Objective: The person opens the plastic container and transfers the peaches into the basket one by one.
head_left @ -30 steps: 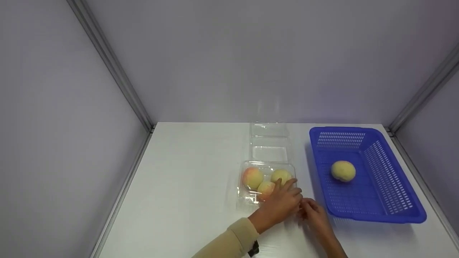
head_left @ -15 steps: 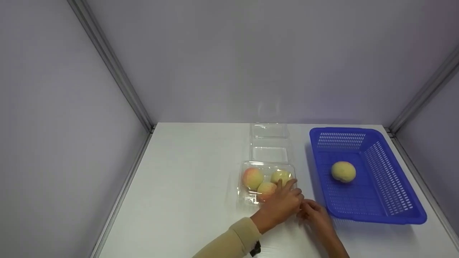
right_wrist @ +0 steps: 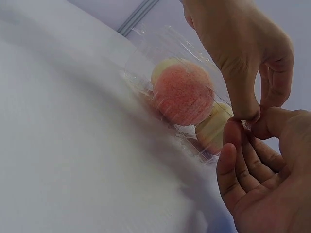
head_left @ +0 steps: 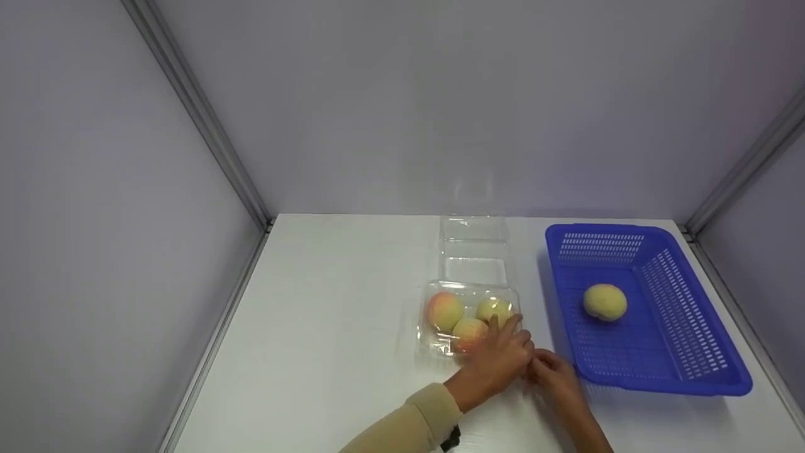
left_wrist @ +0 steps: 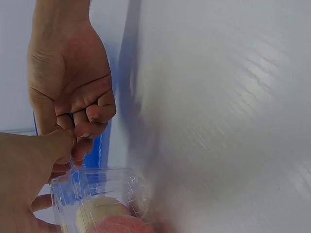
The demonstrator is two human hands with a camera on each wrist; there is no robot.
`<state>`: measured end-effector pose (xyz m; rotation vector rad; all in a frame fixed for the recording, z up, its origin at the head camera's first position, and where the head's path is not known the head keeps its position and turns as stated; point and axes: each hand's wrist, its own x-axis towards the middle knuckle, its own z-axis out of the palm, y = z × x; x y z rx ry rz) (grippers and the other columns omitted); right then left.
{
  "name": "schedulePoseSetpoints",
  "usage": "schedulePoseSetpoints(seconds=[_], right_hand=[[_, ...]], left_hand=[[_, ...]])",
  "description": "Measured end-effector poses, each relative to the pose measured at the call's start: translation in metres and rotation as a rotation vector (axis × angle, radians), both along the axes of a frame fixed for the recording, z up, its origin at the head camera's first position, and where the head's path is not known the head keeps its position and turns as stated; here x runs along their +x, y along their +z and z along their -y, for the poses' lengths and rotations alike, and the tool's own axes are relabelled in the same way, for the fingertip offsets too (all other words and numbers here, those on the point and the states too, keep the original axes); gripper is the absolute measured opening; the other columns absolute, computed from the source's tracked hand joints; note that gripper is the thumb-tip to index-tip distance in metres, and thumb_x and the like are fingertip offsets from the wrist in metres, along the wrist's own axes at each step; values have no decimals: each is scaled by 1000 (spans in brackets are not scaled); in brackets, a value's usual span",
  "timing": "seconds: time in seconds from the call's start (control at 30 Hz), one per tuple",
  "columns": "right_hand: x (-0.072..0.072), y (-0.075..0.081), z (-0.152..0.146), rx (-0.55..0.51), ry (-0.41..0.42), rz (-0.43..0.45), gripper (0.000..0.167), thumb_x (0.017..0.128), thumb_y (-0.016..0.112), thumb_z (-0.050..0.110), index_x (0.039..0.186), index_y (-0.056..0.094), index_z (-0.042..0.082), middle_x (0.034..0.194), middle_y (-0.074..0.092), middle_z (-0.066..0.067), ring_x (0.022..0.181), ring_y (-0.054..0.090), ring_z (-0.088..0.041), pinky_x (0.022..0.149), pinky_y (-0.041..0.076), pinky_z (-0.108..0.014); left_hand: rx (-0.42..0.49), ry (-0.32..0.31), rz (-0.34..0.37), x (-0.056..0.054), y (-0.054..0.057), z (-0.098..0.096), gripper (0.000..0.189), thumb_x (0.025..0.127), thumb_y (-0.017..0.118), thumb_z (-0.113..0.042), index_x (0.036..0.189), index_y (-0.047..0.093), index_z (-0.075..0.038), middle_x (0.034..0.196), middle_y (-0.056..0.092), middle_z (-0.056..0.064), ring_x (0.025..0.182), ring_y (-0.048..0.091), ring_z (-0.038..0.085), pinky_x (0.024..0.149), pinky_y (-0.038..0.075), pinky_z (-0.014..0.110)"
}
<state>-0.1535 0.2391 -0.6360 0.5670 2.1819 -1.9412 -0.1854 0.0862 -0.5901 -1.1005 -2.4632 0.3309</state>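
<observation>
A clear plastic clamshell box (head_left: 437,343) with three yellow-red peaches (head_left: 444,311) inside sits on the white table; its lid lies over the fruit. My left hand (head_left: 497,360) reaches across the box's near right corner, fingers spread on the lid. Its thumb (left_wrist: 60,144) pinches the box edge. Close beside it, my right hand (head_left: 556,380) pinches the same edge between thumb and fingertip, its other fingers loosely curled in the right wrist view (right_wrist: 255,170). The pinched bit of plastic is mostly hidden by the fingertips.
Behind the box stands another clear plastic container (head_left: 475,251), opened out, near the back wall. To the right, a blue perforated basket (head_left: 654,384) holds a single peach (head_left: 605,302). Grey walls (head_left: 402,113) bound the table at the back and sides.
Both hands stay at the box's near right corner, with only a very slight shift of the left hand. Box, basket and peaches stay where they were.
</observation>
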Motion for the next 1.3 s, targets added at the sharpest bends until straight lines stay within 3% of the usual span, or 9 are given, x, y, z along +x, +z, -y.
schedulePoseSetpoints(seconds=[0.57, 0.9, 1.3], right_hand=[[1, -5, 3, -53, -48, 2, 19, 104, 61, 9, 112, 73, -4, 83, 71, 0, 77, 66, -15, 67, 58, -27], [0, -4, 4, -99, -60, -18, 20, 109, 56, 12, 110, 71, -1, 82, 70, 0, 75, 67, -15, 65, 58, -28], [0, -5, 4, -71, -31, -49, 26, 110, 56, 17, 118, 70, -4, 86, 72, 0, 80, 68, -14, 72, 59, -27]], left_hand=[[-1, -7, 6, -2, -2, -1, 18, 100, 69, -28, 116, 78, -24, 122, 73, -8, 143, 55, 23, 110, 55, 50], [-3, -15, 17, -2, 2, 0, 18, 103, 66, -29, 115, 78, -24, 123, 74, -8, 144, 55, 24, 110, 54, 53], [92, -46, 6, -5, 6, 9, 16, 103, 61, -26, 112, 75, -23, 127, 72, -7, 144, 56, 23, 113, 53, 53]])
